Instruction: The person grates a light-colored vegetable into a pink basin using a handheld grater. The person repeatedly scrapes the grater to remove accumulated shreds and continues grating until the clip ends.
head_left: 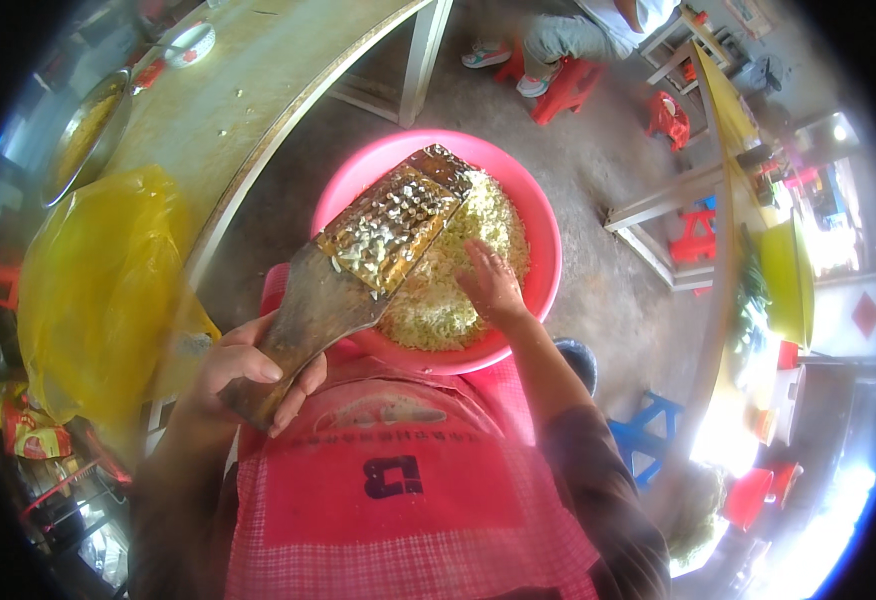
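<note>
My left hand (247, 367) grips the handle of a dark wooden paddle-shaped grater (393, 225). The grater slants across a pink plastic basin (549, 262), its far end by the basin's far rim. Pale bits cling to its rough, bumpy face. A heap of finely grated pale green-white vegetable (438, 311) lies in the basin, partly hidden beneath the grater. Over the right side of this heap is my right hand (494, 289), holding nothing visible, its fingers extended and thumb apart; whether it touches the shreds I cannot tell. The basin sits before my pink checked apron (378, 502).
A table (213, 120) on the left bears a yellow plastic bag (108, 292), a metal bowl of yellow food (93, 135) and a patterned bowl (189, 45). Ahead, a person sits on a red stool (569, 90). A blue stool (644, 435) and another table (727, 161) stand right.
</note>
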A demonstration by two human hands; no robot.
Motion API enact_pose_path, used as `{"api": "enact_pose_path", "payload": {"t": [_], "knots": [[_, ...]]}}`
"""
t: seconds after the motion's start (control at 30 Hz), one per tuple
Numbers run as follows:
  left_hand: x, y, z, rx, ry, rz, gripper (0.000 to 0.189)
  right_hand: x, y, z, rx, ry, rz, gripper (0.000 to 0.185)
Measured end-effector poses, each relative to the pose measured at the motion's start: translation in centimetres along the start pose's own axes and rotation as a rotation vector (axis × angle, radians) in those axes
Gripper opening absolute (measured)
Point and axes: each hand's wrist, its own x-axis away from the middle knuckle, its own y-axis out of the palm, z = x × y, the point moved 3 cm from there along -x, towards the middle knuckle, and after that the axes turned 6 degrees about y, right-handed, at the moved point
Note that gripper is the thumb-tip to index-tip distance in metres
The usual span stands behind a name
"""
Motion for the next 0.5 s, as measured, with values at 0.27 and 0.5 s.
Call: {"api": "enact_pose_path", "payload": {"t": [0.27, 0.5], "knots": [[-0.2, 0.2, 0.8, -0.048, 0.037, 0.033, 0.056, 5.6, -1.5, -2.8, 0.267, 0.063, -0.202, 0.07], [0.3, 0.2, 0.8, -0.073, 0.036, 0.045, 0.053, 5.1, -0.5, -5.4, 0.321, 0.147, -0.229, 0.069]]}}
